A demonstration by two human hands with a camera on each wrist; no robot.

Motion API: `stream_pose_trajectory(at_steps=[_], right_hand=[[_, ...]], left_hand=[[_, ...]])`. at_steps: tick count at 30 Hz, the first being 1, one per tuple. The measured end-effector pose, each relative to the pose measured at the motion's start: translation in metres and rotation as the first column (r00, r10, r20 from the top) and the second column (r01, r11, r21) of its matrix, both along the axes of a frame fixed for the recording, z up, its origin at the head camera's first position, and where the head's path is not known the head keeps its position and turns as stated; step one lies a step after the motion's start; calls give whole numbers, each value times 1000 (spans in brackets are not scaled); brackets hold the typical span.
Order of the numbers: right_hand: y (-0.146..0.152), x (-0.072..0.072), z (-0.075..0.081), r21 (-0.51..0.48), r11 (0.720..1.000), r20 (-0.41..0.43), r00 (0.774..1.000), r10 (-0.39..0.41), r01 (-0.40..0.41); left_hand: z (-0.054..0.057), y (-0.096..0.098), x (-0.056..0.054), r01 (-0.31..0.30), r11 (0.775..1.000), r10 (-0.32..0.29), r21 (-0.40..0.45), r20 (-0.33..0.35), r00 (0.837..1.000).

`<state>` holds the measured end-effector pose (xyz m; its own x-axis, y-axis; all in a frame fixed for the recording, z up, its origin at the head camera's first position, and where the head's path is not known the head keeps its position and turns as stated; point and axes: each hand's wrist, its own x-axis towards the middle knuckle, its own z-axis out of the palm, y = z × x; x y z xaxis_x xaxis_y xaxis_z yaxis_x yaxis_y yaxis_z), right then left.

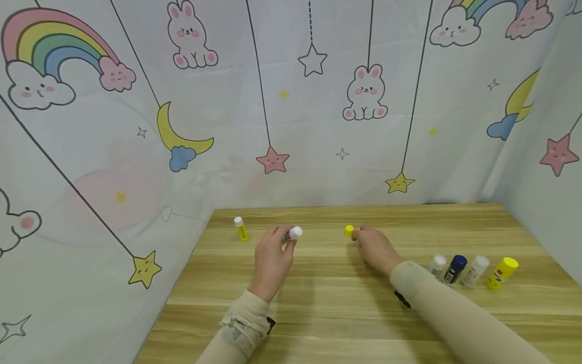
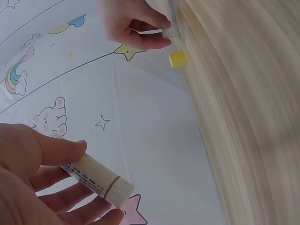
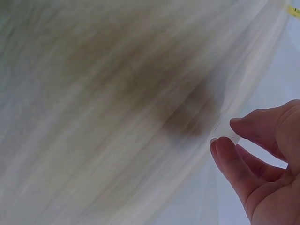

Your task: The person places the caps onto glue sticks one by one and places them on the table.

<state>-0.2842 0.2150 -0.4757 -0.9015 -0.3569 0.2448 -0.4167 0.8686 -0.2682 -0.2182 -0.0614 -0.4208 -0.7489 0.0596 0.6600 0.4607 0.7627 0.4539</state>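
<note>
My left hand (image 1: 274, 259) grips a white glue stick (image 2: 96, 176) with dark print on its side, tilted, its white end (image 1: 296, 232) pointing away from the palm. In the left wrist view the thumb lies along one side and the fingers curl under it. Further right, my right hand (image 1: 376, 248) pinches a small whitish cap-like piece (image 3: 227, 130) between thumb and fingertips, low over the table; the fingers hide much of it. A yellow cap (image 1: 348, 230) stands on the table just left of the right fingertips.
A yellow glue stick with a white cap (image 1: 241, 230) stands at the table's left. Beside the right forearm stand a white tube (image 1: 438, 265), a dark blue one (image 1: 455, 269), another white one (image 1: 475, 271) and a yellow one (image 1: 502, 273). A patterned curtain (image 1: 309, 126) hangs behind the wooden table (image 1: 336, 313).
</note>
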Motion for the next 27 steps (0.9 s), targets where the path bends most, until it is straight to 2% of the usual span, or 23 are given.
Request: stream_pose_trajectory(at_steps=[5, 14, 27], right_hand=[[0, 4, 4, -38, 999, -20, 1000, 17, -17], [-5, 16, 13, -79, 996, 6, 999, 35, -34], [-6, 26, 18, -110, 993, -19, 999, 38, -40]], left_hand=[[2, 1, 1, -3, 1000, 2, -17, -31, 1000], [2, 2, 0, -30, 1000, 30, -4, -65, 997], [2, 4, -1, -17, 1000, 19, 23, -91, 996]])
